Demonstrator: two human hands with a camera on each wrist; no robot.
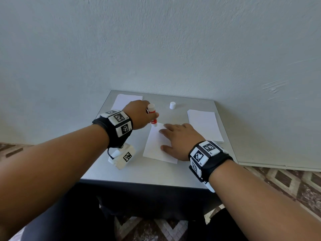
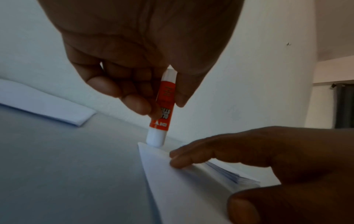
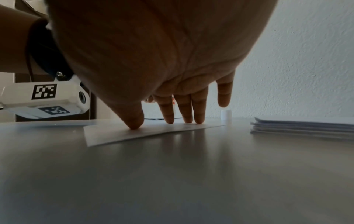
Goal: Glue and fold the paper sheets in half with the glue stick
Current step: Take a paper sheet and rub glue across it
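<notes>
A single white paper sheet [image 1: 155, 145] lies in the middle of the grey table [image 1: 139, 169]. My left hand [image 1: 139, 113] grips a red-and-white glue stick [image 1: 153, 115] upright, its lower end touching the sheet's far left corner. In the left wrist view the glue stick [image 2: 161, 112] meets the paper sheet [image 2: 172, 181] at that corner, held between thumb and fingers of my left hand [image 2: 134, 84]. My right hand [image 1: 177, 140] lies flat on the sheet, fingers straight. In the right wrist view the fingertips [image 3: 134, 124] of that hand press on the paper sheet [image 3: 118, 134].
The glue stick's white cap [image 1: 172, 105] stands near the table's far edge. A stack of white sheets [image 1: 205, 124] lies at the right, also seen as a paper stack [image 3: 302, 127]. Another white pile [image 1: 126, 100] lies at the far left. The wall stands right behind the table.
</notes>
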